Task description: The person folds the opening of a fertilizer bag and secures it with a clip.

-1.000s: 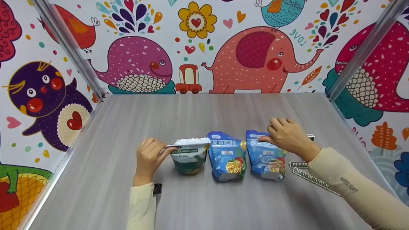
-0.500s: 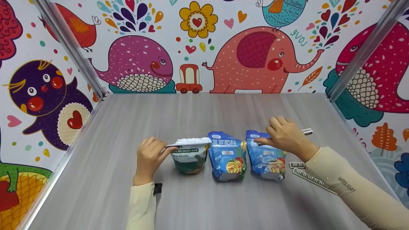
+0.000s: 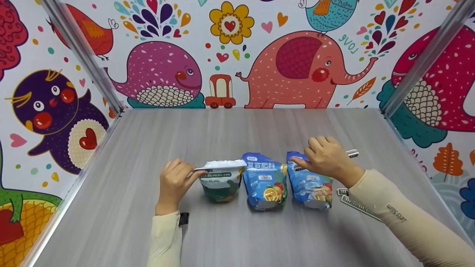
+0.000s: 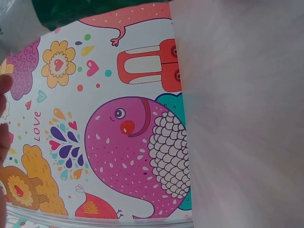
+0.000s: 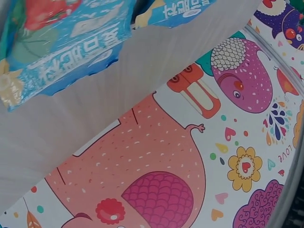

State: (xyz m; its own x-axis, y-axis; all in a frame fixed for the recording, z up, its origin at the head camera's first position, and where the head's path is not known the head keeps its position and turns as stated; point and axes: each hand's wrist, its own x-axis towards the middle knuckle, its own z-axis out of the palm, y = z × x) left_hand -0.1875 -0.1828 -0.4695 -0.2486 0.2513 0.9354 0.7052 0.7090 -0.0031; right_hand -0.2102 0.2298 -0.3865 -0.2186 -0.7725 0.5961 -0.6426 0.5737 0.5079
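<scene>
Right hand (image 3: 326,157), shifted leftward, grips a slim pale plastic strip (image 3: 352,153), best levelled across the rightmost glossy blue pouch (image 3: 311,187); left hand (image 3: 176,181) pinches a white-and-green plastic pouch (image 3: 221,188).

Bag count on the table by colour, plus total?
Blue: 2 (middle bag, rightmost bag)
White and green: 1 (leftmost bag)
Total: 3
</scene>
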